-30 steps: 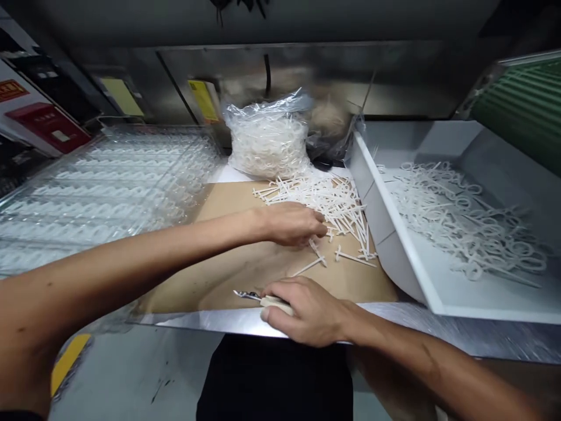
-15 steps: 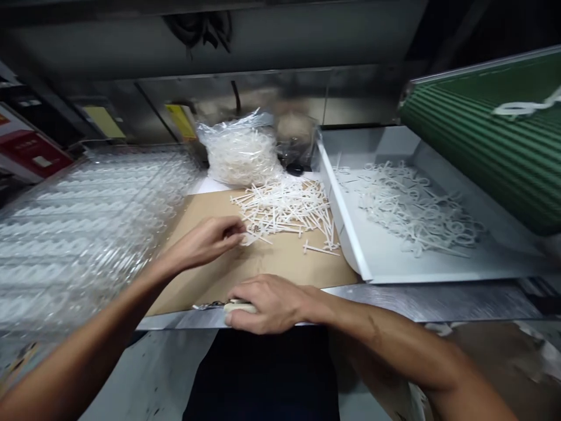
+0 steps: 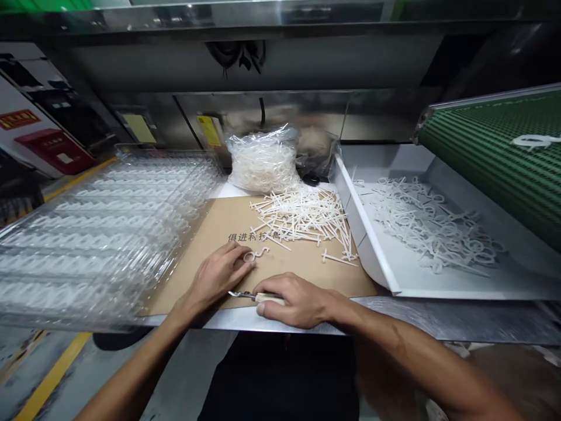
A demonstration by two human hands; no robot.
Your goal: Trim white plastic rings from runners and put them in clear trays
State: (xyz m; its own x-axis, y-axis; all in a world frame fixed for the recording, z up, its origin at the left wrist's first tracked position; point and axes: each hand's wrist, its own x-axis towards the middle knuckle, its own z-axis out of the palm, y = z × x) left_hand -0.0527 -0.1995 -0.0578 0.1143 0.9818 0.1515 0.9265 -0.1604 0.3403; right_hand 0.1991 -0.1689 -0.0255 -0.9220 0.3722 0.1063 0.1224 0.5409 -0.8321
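Between the thumb and fingers of my left hand is a small white plastic piece, with a ring at one end and a curl at the other. It is just above the brown cardboard sheet. My right hand is closed around the pale handles of nippers, whose metal jaws point left toward my left wrist. Beyond both hands lies a loose pile of white plastic sprues, thin sticks with short crossbars.
Clear trays holding rows of white pieces are stacked at left. A filled plastic bag stands behind the pile. On the right, a white bin contains ringed parts, below a green conveyor belt. The metal table edge runs along the front.
My left hand has drawn back from the pile toward me, with the ringed piece now showing at its fingertips. The nippers remain in my right hand. The camera view has shifted.
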